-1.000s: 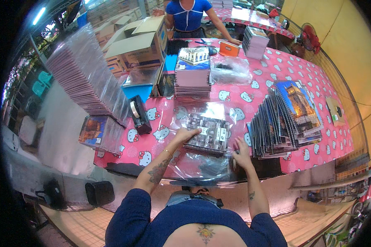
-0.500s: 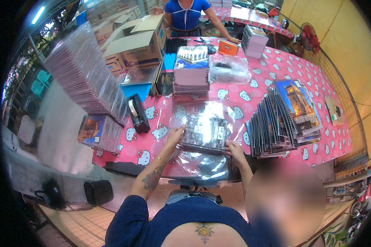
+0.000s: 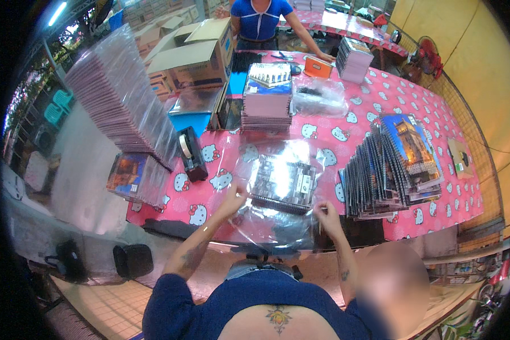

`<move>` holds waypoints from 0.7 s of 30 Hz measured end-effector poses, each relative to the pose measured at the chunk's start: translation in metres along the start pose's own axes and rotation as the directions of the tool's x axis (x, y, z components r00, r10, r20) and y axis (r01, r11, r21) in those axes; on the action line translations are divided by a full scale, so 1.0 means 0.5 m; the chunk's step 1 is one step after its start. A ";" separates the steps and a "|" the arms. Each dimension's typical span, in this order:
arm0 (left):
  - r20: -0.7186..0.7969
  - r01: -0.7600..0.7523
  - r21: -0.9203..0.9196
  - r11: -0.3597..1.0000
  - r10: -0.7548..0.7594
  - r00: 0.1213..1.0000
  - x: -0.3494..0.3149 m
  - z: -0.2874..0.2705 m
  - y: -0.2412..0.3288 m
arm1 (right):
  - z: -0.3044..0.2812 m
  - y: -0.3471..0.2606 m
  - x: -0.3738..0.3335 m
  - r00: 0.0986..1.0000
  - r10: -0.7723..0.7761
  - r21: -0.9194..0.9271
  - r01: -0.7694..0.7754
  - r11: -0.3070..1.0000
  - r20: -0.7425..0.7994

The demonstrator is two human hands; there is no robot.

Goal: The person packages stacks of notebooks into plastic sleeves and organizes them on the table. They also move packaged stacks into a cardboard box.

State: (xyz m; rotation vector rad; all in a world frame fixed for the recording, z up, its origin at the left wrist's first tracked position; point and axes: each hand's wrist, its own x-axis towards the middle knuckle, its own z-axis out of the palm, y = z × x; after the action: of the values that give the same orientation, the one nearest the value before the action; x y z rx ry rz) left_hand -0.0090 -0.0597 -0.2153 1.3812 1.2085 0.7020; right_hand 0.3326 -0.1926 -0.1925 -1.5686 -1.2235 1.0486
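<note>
A dark-covered spiral notebook (image 3: 283,184) lies on a clear plastic sheet (image 3: 252,224) in front of me, its coil edge toward me. The shiny film spreads out past it on every side. My left hand (image 3: 235,199) is closed at the film's edge, just left of the notebook's near corner. Beside the near right corner, my right hand (image 3: 326,216) pinches the film with fingers bent. Both hands are apart from the notebook. A black tape dispenser (image 3: 191,156) stands to the left of it.
Plastic-wrapped notebooks (image 3: 119,96) rise in a tall leaning stack at left. More spiral notebooks (image 3: 388,170) fan out at right, and another stack (image 3: 266,107) stands ahead. Open cardboard boxes (image 3: 190,65) sit behind. Across the table, a person in blue (image 3: 260,20) rests a hand on it.
Both hands have drawn back from the notebook's sides toward me, the left slightly left and the right slightly right. The notebook lies in nearly the same place.
</note>
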 end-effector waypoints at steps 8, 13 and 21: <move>0.481 -0.488 0.540 0.686 0.225 0.848 -0.139 -0.064 0.039 | 0.022 -0.018 -0.091 0.911 -0.059 -0.491 0.273 0.828 0.407; 0.592 -0.575 0.615 0.540 0.165 0.789 -0.136 -0.073 0.053 | 0.020 -0.073 -0.092 0.868 -0.082 -0.517 0.365 0.774 0.490; 0.528 -0.462 0.634 0.620 0.089 0.844 -0.092 -0.096 0.090 | 0.019 -0.071 -0.085 0.900 0.065 -0.657 0.263 0.707 0.431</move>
State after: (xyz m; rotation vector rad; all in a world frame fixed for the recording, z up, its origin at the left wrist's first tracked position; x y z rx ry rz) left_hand -0.0544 -0.0795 -0.1522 2.3272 0.9111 0.0112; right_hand 0.3074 -0.2278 -0.1566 -1.8413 -2.1961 0.9175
